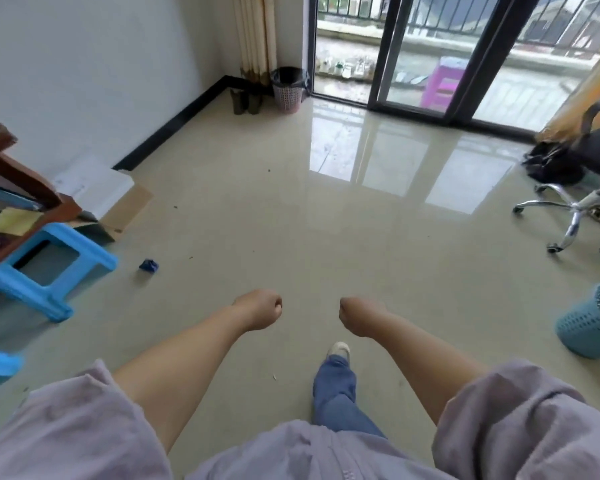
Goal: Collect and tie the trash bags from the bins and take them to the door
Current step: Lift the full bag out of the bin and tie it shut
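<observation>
A pink lattice bin (pixel 286 95) lined with a black trash bag (pixel 289 76) stands in the far corner beside the glass balcony door (pixel 416 53). A blue lattice bin (pixel 594 322) lies tilted at the right edge, and no bag shows in it. My left hand (pixel 258 309) and my right hand (pixel 359 317) hang in front of me over the floor, both curled into fists and holding nothing. Both are far from either bin.
A wooden table (pixel 21 188) with blue stools (pixel 49 268) and cardboard (pixel 118 209) fills the left side. An office chair (pixel 582 188) stands at the right. A small blue scrap (pixel 148 265) lies on the tiled floor. Boots (pixel 246 100) stand by the curtain.
</observation>
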A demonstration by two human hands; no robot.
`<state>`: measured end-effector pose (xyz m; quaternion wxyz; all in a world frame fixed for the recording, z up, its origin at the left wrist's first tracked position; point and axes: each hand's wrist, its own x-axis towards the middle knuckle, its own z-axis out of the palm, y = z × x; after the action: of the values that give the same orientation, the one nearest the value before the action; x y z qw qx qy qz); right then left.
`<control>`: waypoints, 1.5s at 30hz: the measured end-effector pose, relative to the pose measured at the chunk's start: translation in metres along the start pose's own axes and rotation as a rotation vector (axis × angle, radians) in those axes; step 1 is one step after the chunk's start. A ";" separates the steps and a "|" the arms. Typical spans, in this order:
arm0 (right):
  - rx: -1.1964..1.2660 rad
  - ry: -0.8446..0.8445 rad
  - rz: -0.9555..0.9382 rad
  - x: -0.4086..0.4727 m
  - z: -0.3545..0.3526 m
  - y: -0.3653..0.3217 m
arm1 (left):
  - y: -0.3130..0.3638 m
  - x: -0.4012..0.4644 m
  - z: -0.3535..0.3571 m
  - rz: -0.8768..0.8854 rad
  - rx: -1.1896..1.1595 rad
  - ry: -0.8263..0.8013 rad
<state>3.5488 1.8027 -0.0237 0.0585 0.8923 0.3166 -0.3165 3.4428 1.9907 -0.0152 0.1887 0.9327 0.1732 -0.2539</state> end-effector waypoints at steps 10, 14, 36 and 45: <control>-0.111 0.014 -0.052 0.221 -0.179 0.075 | 0.003 0.230 -0.152 -0.046 -0.049 0.049; -0.159 -0.001 -0.080 0.302 -0.240 0.080 | -0.006 0.298 -0.208 -0.064 -0.071 0.050; -0.073 0.033 -0.060 0.753 -0.580 0.022 | -0.156 0.746 -0.558 -0.019 -0.047 0.037; -0.097 0.099 -0.109 0.939 -0.745 0.043 | -0.192 0.936 -0.689 -0.097 -0.109 0.066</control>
<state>4.5303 2.4913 -0.0019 0.0689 0.8844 0.3821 -0.2590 4.4031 2.6737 -0.0194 0.2208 0.9195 0.2377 -0.2219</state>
